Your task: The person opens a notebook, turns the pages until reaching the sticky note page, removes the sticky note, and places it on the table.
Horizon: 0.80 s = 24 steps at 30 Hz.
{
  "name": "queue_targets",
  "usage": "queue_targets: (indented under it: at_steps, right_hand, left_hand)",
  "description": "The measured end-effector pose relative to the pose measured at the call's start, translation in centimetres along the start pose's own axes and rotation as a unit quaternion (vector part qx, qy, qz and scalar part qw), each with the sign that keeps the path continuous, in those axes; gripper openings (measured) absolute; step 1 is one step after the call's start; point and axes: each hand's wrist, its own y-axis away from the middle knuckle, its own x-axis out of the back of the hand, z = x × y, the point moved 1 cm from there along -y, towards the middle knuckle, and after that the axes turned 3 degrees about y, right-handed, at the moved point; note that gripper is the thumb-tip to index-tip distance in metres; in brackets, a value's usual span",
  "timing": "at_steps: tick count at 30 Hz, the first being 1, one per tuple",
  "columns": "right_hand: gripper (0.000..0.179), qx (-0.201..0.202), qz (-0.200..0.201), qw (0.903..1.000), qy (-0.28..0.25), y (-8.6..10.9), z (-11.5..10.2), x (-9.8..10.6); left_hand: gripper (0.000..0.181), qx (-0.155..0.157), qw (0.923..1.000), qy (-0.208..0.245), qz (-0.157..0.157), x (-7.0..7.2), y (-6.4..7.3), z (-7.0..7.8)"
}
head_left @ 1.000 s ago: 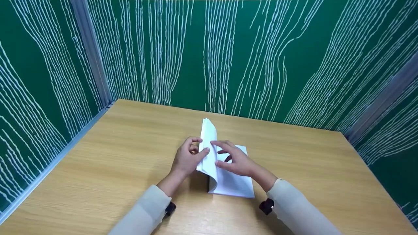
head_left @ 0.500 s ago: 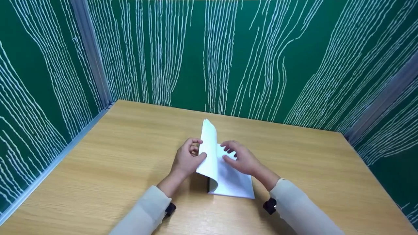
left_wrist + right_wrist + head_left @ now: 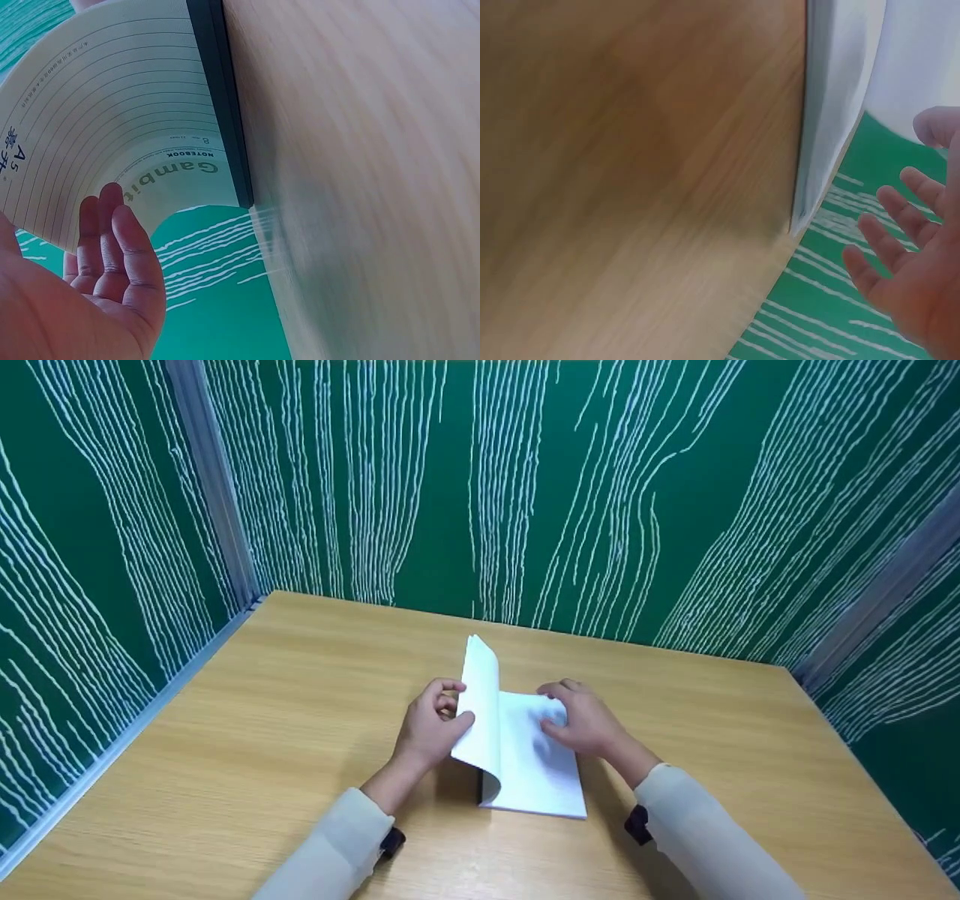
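Note:
A notebook (image 3: 536,772) with white pages and a dark spine (image 3: 220,97) lies on the table. Its cover (image 3: 127,97), printed "Gambit NOTEBOOK", stands lifted and bent together with a curved bundle of pages (image 3: 480,705). My left hand (image 3: 433,724) pinches the outer edge of that bundle, thumb on the page side and fingers by the cover. Over the upper right part of the flat pages is my right hand (image 3: 589,724), its fingers loosely bent and apart in the right wrist view, with nothing held. Whether its fingertips touch the paper cannot be told.
The wooden table (image 3: 315,675) reaches to a green wall (image 3: 442,562) with white wavy lines behind it. Grey posts (image 3: 214,480) stand at the wall's corners. A dark wrist device (image 3: 391,842) shows at each sleeve.
My right hand has left the lifted pages and moved right, to the notebook's right side. The left hand keeps its pinch on the bundle, almost still.

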Motion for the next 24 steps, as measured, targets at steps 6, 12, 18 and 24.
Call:
queue_targets:
  at_steps: [6,12,18,24]
  right_hand:
    - [0.052,-0.032,-0.019,0.9972,0.065,-0.2,1.0,-0.2]
    - [0.051,-0.039,-0.030,0.9924,0.113,-0.1,1.4,-0.7]
    - [0.052,-0.032,-0.042,0.9894,0.136,0.1,1.5,-1.1]
    - [0.057,-0.036,-0.061,0.9877,0.139,0.0,1.6,-1.3]
  left_hand:
    - [0.033,0.003,1.0000,-0.001,0.002,0.0,0.0,0.0]
    - [0.034,0.009,1.0000,0.002,0.001,-0.1,0.0,-0.1]
    - [0.034,0.008,1.0000,0.005,0.001,-0.1,0.0,-0.2]
    - [0.033,-0.002,1.0000,0.006,0.000,-0.1,-0.1,-0.1]
